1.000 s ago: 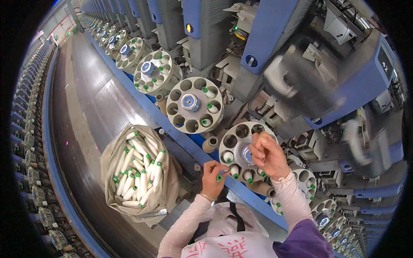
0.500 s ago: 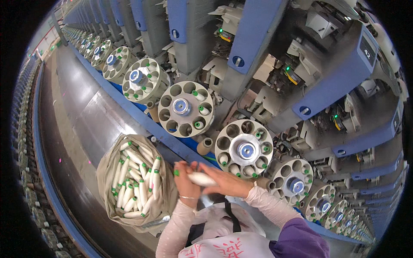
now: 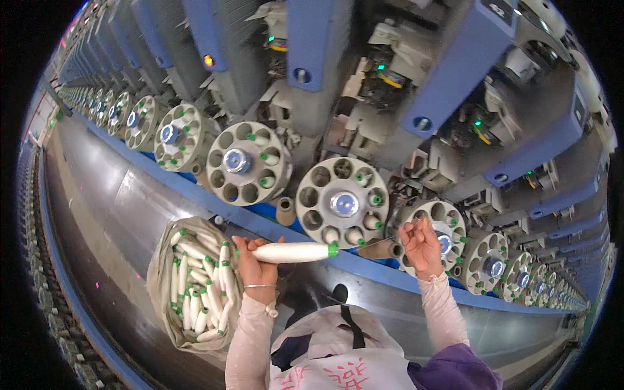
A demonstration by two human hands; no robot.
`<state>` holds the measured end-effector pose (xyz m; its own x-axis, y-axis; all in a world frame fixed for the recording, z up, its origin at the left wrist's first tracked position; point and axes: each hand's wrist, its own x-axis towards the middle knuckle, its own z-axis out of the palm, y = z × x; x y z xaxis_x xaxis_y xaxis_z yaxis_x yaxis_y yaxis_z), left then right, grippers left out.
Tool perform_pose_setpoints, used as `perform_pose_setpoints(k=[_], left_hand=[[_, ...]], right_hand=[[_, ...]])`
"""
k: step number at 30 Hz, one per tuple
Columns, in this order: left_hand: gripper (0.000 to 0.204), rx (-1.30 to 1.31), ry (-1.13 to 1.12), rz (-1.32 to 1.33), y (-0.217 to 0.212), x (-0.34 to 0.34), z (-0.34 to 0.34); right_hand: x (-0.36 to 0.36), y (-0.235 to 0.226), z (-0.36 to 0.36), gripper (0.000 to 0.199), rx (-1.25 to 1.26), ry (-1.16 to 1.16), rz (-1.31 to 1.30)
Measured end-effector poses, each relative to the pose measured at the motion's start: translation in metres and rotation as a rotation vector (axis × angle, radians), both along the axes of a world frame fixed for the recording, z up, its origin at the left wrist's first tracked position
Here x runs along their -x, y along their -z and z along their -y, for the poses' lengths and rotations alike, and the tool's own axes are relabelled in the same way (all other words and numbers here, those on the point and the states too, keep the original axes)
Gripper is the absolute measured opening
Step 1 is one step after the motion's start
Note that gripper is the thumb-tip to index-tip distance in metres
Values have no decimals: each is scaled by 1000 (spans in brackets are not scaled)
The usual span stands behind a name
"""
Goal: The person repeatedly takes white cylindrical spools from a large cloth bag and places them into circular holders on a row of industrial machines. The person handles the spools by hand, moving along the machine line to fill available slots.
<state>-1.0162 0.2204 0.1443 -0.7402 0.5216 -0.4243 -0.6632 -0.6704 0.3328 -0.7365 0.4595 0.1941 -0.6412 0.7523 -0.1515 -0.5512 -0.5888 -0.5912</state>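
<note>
My left hand [image 3: 255, 265] is closed round the base of a white yarn bobbin [image 3: 296, 253], which lies level with its green tip toward the right. Off to the right, my right hand [image 3: 421, 244] is raised with its fingers pinched together. A fine thread [image 3: 375, 245] runs from the bobbin's green tip toward those fingers. Left of my left hand, a beige cloth sack [image 3: 158, 296] holds several more white bobbins with green ends. Just beyond the held bobbin is a round cream magazine [image 3: 344, 184] with bobbins in some of its pockets.
A row of similar magazines [image 3: 224, 188] lines the winding machine, under slanted blue-and-grey housings [image 3: 318, 45]. A blue rail [image 3: 250, 227] runs along their front. Brown empty tubes [image 3: 285, 212] stand between magazines. Near my right hand, another magazine [image 3: 458, 221] sits close behind the fingers.
My hands have moved apart. The right hand has gone to the right and up, drawing out thread, while the left keeps the bobbin, now turned level. The view has shifted to the right.
</note>
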Motion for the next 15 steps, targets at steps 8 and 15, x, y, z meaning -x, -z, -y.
perform_pose_setpoints(k=[8, 15], left_hand=[[43, 285, 292, -727, -39, -154, -66], [41, 322, 441, -1462, 24, -295, -155]], right_hand=[[-151, 10, -80, 17, -282, 25, 569], [-209, 58, -85, 31, -1217, 198, 1379]])
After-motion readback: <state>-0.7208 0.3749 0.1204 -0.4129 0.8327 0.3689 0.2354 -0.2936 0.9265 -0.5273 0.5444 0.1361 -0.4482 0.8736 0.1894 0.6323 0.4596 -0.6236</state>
